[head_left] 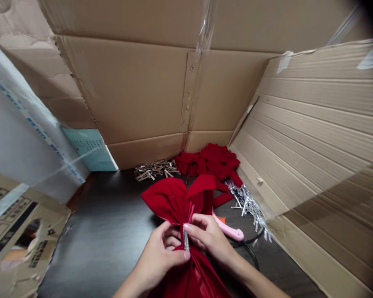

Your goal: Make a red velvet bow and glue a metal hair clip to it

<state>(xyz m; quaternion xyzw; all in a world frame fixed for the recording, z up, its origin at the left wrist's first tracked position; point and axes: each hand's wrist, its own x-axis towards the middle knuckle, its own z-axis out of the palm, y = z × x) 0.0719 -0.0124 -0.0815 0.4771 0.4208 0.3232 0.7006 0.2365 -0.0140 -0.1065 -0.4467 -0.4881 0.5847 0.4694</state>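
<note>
A large red fabric bow (168, 196) is gathered at its middle between my two hands, near the front of the table. Along the gathered centre runs a narrow silver strip (186, 239), possibly a clip or tie. My left hand (161, 252) is closed on the bow's left side, its thumb at the lower end of the strip. From the right, my right hand (209, 238) pinches the gathered cloth, with its thumb by the strip's upper end. The bow's lower loops spread towards me and leave the picture. Some fingers are hidden behind the cloth.
A pink-handled tool (231, 229) with an orange part and a black cable (251, 254) lies right of my hands. Behind are metal clips (157, 169), a red fabric pile (216, 159) and silver ties (247, 203). Cardboard walls (143, 91) enclose the dark table (105, 231).
</note>
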